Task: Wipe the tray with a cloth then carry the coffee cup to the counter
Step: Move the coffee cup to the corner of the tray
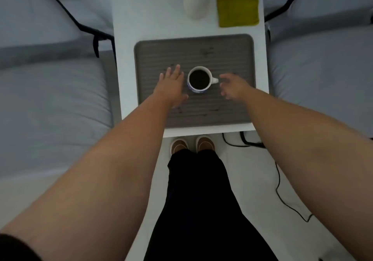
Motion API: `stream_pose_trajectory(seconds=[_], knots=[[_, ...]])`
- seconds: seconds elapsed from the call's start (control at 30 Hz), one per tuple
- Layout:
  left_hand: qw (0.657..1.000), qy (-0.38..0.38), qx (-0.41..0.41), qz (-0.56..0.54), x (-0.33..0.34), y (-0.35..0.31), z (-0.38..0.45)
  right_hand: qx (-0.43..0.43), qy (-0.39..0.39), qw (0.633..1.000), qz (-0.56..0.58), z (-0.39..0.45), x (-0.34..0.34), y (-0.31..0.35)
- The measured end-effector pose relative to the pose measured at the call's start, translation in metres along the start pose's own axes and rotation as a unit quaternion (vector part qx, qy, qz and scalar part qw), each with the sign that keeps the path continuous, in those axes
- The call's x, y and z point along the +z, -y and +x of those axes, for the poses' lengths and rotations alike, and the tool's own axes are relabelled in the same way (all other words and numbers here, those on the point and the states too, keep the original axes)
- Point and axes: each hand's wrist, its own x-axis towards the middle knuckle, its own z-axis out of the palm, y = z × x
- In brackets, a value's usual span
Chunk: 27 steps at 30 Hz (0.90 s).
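Note:
A white cup with a blue pattern [199, 80], full of dark coffee, stands in the middle of a grey ribbed tray [232, 50] with dark specks on it. Its handle points right. My left hand [171, 85] hovers flat just left of the cup, fingers apart, holding nothing. My right hand [232, 86] is just right of the handle, fingers curled and apart, not touching it. A folded yellow-green cloth [237, 4] lies on the white table beyond the tray, at the far right.
A white vase [196, 0] stands left of the cloth. The narrow white table [125, 28] sits between two grey-covered beds [50, 103]. Black cables [279, 180] run over the floor at the right. My legs and shoes are below the table's near edge.

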Motion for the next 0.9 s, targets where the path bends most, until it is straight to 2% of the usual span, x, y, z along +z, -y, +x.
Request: stream_pose_trajectory(seconds=[0.1,0.2,0.37,0.6,0.9], knots=[[0.998,-0.016,-0.020,-0.051,0.008,0.000,0.014,-0.009,-0.023,0.996,0.082,0.000,0.005,0.002],[0.991,-0.041,-0.013,-0.124,0.013,-0.003,0.027,-0.024,-0.030,0.994,0.098,-0.001,0.010,-0.001],[0.960,-0.095,0.012,-0.265,0.021,-0.008,0.037,-0.042,-0.019,0.996,0.076,0.010,0.020,0.003],[0.943,-0.168,0.056,-0.283,0.040,-0.009,0.038,-0.088,-0.042,0.995,0.014,0.024,0.026,-0.009],[0.915,-0.257,0.049,-0.307,0.033,0.017,0.024,-0.145,-0.030,0.986,0.073,0.035,0.038,0.022]])
